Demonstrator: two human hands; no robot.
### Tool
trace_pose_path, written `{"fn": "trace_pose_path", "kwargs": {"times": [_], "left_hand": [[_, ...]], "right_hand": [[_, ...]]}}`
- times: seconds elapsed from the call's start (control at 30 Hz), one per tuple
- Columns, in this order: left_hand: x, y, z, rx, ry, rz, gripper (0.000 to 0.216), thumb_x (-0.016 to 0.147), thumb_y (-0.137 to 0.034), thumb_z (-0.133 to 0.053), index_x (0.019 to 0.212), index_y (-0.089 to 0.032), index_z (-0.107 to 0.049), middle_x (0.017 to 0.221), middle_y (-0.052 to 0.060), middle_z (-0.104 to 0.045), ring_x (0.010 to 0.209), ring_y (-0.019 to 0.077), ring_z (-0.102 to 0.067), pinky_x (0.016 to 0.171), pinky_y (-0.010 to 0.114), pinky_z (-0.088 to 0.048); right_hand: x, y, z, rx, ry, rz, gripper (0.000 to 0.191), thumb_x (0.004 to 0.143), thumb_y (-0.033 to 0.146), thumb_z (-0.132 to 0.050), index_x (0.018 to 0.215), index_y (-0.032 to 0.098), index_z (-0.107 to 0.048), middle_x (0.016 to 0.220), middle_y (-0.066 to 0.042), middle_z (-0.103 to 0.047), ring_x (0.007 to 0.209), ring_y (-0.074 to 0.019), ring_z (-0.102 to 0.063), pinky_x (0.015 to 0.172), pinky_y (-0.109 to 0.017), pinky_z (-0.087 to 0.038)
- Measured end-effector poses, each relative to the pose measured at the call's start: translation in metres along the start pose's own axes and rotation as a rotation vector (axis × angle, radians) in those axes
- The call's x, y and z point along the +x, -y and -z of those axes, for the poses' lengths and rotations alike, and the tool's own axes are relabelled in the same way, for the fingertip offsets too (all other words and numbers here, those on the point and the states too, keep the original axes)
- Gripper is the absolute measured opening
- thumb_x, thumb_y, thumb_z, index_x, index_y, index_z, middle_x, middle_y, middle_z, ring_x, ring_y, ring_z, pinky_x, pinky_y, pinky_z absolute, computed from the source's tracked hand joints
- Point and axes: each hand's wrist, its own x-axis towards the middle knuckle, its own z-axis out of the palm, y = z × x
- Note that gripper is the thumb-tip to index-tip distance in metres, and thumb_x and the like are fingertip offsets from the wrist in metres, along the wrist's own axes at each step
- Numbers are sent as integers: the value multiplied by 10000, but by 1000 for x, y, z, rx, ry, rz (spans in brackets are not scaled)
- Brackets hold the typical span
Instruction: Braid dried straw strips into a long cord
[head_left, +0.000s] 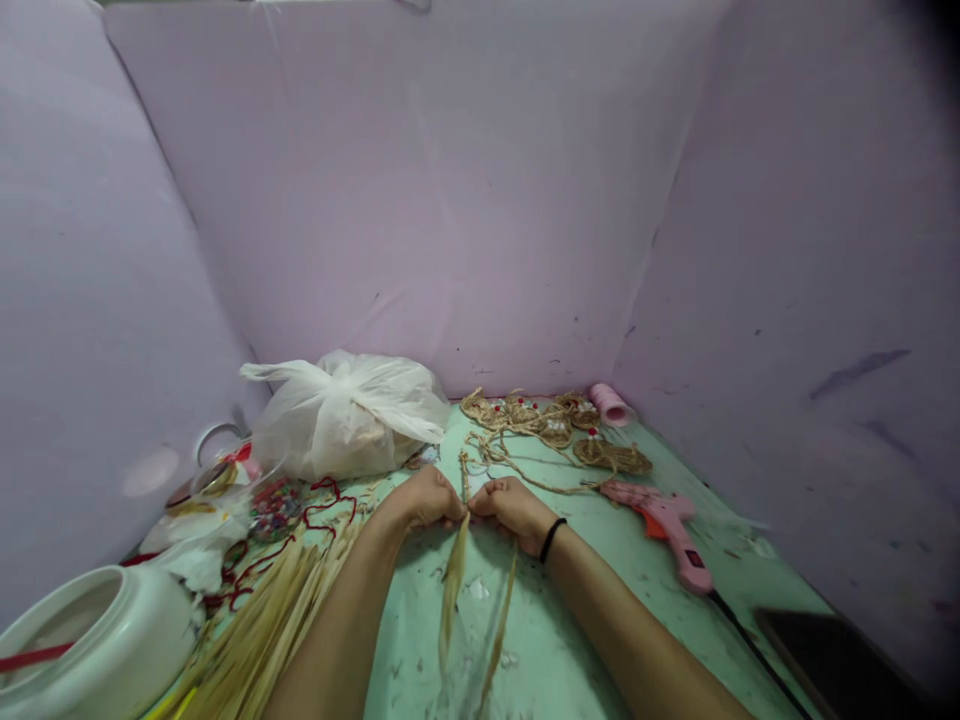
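Cord (464, 478) of plant fibre sits mid-worktop (405, 650), running away from the person, with one loose strand (454, 590) hanging from between the hands and a second strand (504, 615) trailing from under the right one. Left hand (431, 497) and right hand (514, 510) are curled with fingertips almost meeting, each grip pinching fibre right where the cord starts; exact finger placement is too small to tell. My take on doing this bit neatly: pin the join with one grip, work the fibre with the other, and pull evenly so the cord comes out snug. Small moves near the join probably beat big ones. Smooth the wider strand first, it looks likely to splay.
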Motion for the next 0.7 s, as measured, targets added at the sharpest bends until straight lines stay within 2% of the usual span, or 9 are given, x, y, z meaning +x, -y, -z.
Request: {"fn": "trace_pose_path", "kwargs": {"times": [0.17,0.27,0.33,0.4,0.53,0.7], "left_hand": [[-5,0,14,214,-36,41,95,568,-159,-536,527,-103,-601,411,1,-493,352,66,-336,375,196,-240],[-15,-5,25,499,-175,81,96,550,-159,-552,575,-119,-635,516,42,-578,477,120,-496,438,199,-320],[-24,-9,32,688,-296,172,182,535,-150,-553,677,-131,-666,696,101,-654,652,188,-589,517,219,-378],[-32,-10,40,809,-358,275,282,532,-154,-548,783,-139,-675,865,155,-663,797,256,-609,588,264,-416],[-40,-5,49,863,-291,359,352,498,-141,-549,827,-136,-676,923,187,-652,853,302,-608,634,310,-437],[-33,2,47,840,-246,381,351,470,-153,-586,808,-124,-675,929,191,-649,840,305,-608,629,308,-432]], "right_hand": [[2,-3,1,61,5,-5,50,542,120,-527,510,131,-490,392,47,-460,291,-21,-226,314,-180,-107],[4,-6,2,53,11,2,48,539,125,-532,506,128,-497,391,45,-458,287,-19,-218,312,-185,-103],[5,-7,2,51,18,0,54,539,125,-533,501,130,-496,376,52,-438,285,-20,-214,310,-187,-101],[6,-8,2,50,24,3,59,541,121,-531,496,131,-494,370,53,-430,285,-19,-208,307,-186,-99],[6,-8,2,41,20,8,68,548,105,-528,494,127,-493,374,48,-437,290,-16,-212,304,-177,-109],[5,-6,3,52,32,-3,75,568,111,-542,510,126,-497,380,48,-445,289,-17,-215,299,-176,-109]]}}
